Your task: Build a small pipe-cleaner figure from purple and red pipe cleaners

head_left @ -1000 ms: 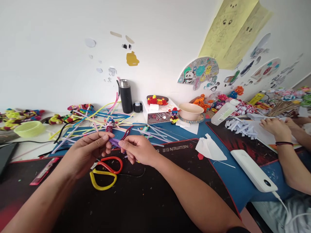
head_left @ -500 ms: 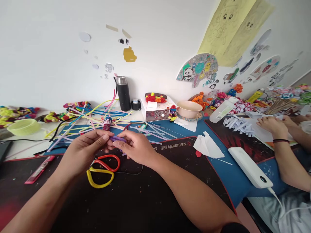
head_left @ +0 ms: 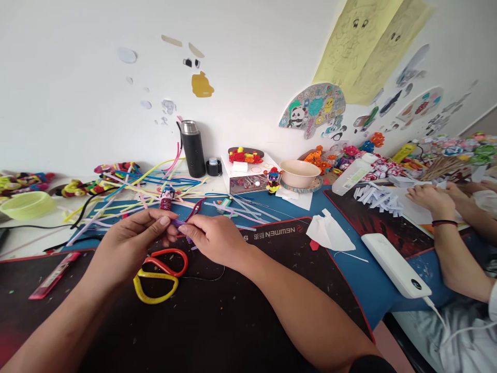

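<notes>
Between my two hands is a purple fuzzy pipe cleaner (head_left: 177, 223), mostly covered by fingers. My left hand (head_left: 130, 241) pinches one end between thumb and fingertips. On the other side, my right hand (head_left: 219, 239) is closed over it, thumb on top, with a bit of purple showing below the fingers. Just behind the left fingertips is a small figure (head_left: 166, 199) with a dark red body and blue and white head. Scissors (head_left: 156, 300) with one red and one yellow handle lie below my hands on the black mat; their blades are hidden.
Loose coloured pipe cleaners (head_left: 186, 181) spread behind my hands. A black thermos (head_left: 193, 150), a white box (head_left: 229, 173) and a bowl (head_left: 298, 173) stand along the wall. At right lie white cloth (head_left: 332, 230) and a power bank (head_left: 396, 267), near another person's hands (head_left: 433, 202).
My right hand has turned over the purple pipe cleaner, so less of it shows. The whole view has shifted slightly; the scissors and other things lie as before.
</notes>
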The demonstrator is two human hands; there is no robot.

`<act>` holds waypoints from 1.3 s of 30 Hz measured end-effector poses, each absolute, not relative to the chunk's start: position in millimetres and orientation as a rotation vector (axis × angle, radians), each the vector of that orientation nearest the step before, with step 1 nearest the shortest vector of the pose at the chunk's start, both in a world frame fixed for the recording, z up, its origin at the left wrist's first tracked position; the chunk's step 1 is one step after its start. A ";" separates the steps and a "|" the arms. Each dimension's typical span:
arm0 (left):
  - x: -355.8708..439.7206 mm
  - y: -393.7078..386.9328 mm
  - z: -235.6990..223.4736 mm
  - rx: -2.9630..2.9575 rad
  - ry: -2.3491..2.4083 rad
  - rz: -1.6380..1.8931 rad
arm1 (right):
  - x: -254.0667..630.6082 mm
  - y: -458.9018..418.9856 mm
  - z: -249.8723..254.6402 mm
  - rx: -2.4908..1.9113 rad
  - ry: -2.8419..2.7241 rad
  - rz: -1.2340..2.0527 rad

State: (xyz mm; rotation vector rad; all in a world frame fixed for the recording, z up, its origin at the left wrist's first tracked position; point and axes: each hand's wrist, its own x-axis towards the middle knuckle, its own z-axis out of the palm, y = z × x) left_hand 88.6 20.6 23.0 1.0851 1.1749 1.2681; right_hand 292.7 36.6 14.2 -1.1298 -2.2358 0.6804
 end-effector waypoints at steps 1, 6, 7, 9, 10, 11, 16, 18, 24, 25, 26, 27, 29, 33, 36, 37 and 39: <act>88.2 21.0 22.5 1.083 1.176 1.271 | 292.6 35.9 14.5 -1.126 -2.236 0.672; 87.8 22.7 22.3 1.071 1.196 1.277 | 290.8 34.2 14.4 -1.116 -2.278 0.599; 88.0 22.8 22.6 1.069 1.197 1.276 | 290.4 34.2 14.2 -1.121 -2.290 0.581; 88.1 22.5 23.1 1.067 1.209 1.272 | 289.5 34.6 13.9 -1.142 -2.314 0.544; 87.8 22.1 23.3 1.068 1.223 1.270 | 289.1 34.9 13.8 -1.154 -2.330 0.525; 87.3 21.6 23.5 1.077 1.243 1.264 | 288.8 35.1 13.8 -1.165 -2.348 0.504; 83.8 19.6 26.2 1.298 1.380 1.206 | 288.3 35.9 13.7 -1.190 -2.455 0.403; 83.3 20.0 27.9 1.359 1.419 1.182 | 288.7 36.0 14.0 -1.196 -2.475 0.377; 83.7 21.5 28.5 1.171 1.287 1.186 | 290.6 35.4 17.5 -1.173 -2.458 0.427; 83.6 21.5 28.4 1.114 1.234 1.200 | 291.0 35.5 18.2 -1.169 -2.445 0.448; 83.5 21.6 28.3 1.059 1.183 1.204 | 291.4 35.6 18.8 -1.171 -2.426 0.469; 83.6 21.8 28.4 1.009 1.145 1.197 | 291.7 35.9 19.3 -1.180 -2.403 0.487; 84.3 22.5 28.5 0.935 1.116 1.156 | 292.2 36.6 19.5 -1.202 -2.366 0.511; 88.4 24.5 25.8 0.865 1.137 1.113 | 292.9 37.2 18.1 -1.197 -2.346 0.510; 90.9 26.6 21.5 0.853 1.142 1.146 | 293.0 36.9 17.2 -1.174 -2.361 0.497; 91.2 27.1 20.3 0.853 1.156 1.154 | 292.9 36.7 17.2 -1.168 -2.372 0.492; 91.3 27.3 19.4 0.855 1.201 1.160 | 292.7 36.3 17.9 -1.159 -2.395 0.481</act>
